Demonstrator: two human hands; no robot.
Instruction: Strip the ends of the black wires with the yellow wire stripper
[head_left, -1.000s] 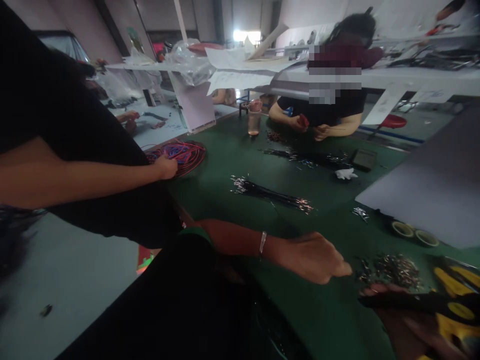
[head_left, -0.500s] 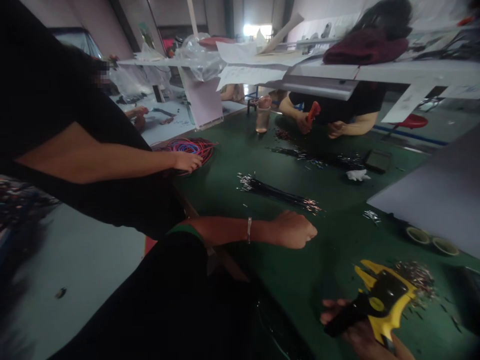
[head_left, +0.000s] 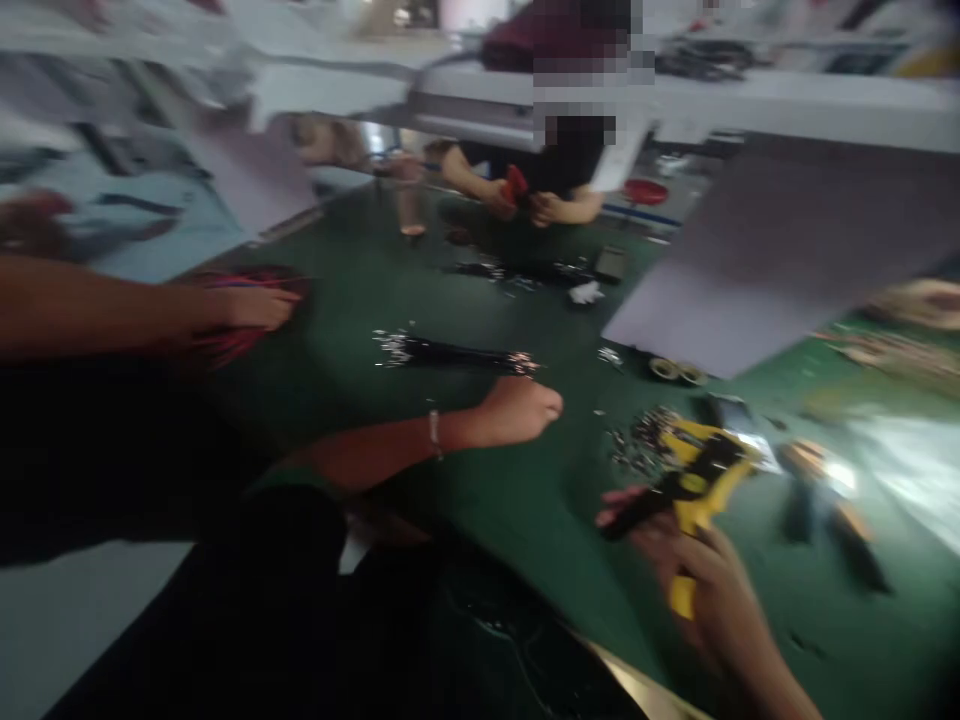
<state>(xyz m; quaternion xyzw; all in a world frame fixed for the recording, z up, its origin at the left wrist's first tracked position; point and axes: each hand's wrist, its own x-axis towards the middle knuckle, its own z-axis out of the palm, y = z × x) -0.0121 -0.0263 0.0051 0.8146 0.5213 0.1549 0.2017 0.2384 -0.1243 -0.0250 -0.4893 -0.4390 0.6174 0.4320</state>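
My left hand (head_left: pixel 519 411) is closed in a fist on the green table, thumb side toward the right. Whatever its fingers hold, if anything, is hidden. Just beyond it lies a bundle of black wires (head_left: pixel 465 354), with silvery ends on the left and coppery ends on the right. My right hand (head_left: pixel 694 565) is wrapped round the handles of a yellow and black wire stripper (head_left: pixel 709 472), its head pointing away from me. Beside the stripper's head is a pile of small metallic scraps (head_left: pixel 643 440). The view is smeared by motion.
At left, another person's hand (head_left: pixel 259 307) rests on a coil of red wires (head_left: pixel 232 340). Across the table a co-worker's hands (head_left: pixel 525 205) hold a red-handled tool. A grey panel (head_left: pixel 750 250) slants at right, near tape rolls (head_left: pixel 677 372) and orange-and-black handled pliers (head_left: pixel 832 490).
The view has swung to the right, bringing the pliers and the table's right side into sight. My left hand stays closed, and my right hand still grips the wire stripper.
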